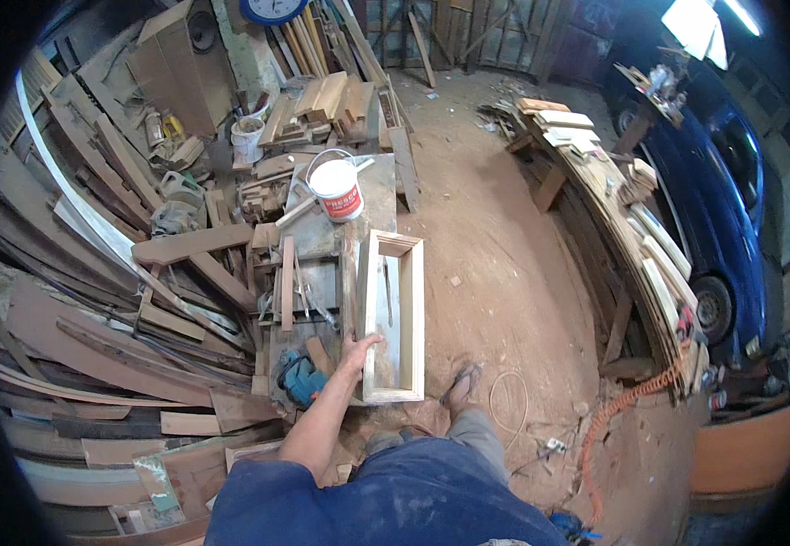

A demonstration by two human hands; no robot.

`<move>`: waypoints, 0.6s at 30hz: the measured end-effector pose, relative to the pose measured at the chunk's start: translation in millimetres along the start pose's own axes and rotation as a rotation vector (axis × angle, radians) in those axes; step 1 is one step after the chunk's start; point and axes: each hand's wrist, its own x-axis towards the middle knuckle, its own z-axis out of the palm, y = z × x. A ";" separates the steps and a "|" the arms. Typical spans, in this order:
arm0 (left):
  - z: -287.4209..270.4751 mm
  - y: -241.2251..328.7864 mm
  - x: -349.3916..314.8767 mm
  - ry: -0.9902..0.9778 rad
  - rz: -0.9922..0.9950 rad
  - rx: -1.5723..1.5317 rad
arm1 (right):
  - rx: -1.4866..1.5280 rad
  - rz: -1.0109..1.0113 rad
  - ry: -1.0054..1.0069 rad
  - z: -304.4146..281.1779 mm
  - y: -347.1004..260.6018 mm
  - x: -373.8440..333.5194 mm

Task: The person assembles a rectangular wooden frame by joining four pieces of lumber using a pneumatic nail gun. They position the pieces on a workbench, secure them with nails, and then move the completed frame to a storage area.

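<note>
A rectangular pale wooden frame (pixel 417 314), box-like and open through the middle, lies lengthwise on the workbench before me. My left hand (pixel 357 353) grips its left rail near the close end, with the thumb over the top edge. Through the opening I see a pale surface and a thin dark stick-like piece (pixel 388 291). My right hand does not show. Beside my left forearm rests a teal power tool (pixel 300 377) on the bench. Beyond the frame stands a white and red bucket (pixel 336 189) with a wire handle.
Stacked boards (pixel 122 355) crowd the left side. On the right runs a long bench (pixel 608 196) with wood pieces, and behind it a blue car (pixel 731 182). An orange coiled hose (pixel 608 419) trails to the dusty floor (pixel 495 255). A thin cable loop (pixel 508 409) lies near my foot.
</note>
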 end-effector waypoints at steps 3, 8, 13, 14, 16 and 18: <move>39.2 43.2 23.7 0.162 0.104 0.168 | 0.014 -0.080 -0.025 19.4 -75.4 46.5; 82.2 90.2 66.5 0.441 0.121 0.552 | 0.046 -0.282 0.019 -15.2 -233.9 127.6; 134.1 120.7 116.2 0.599 0.056 0.835 | 0.118 -0.420 0.127 -80.7 -375.0 285.5; 134.5 117.8 130.4 0.626 0.075 0.843 | 0.107 -0.532 0.091 -80.8 -404.6 304.0; 141.1 125.6 154.6 0.673 0.067 0.859 | 0.148 -0.611 0.022 -75.3 -477.7 305.6; 143.8 126.2 176.5 0.724 -0.003 0.856 | 0.194 -0.570 -0.045 -47.7 -545.1 282.2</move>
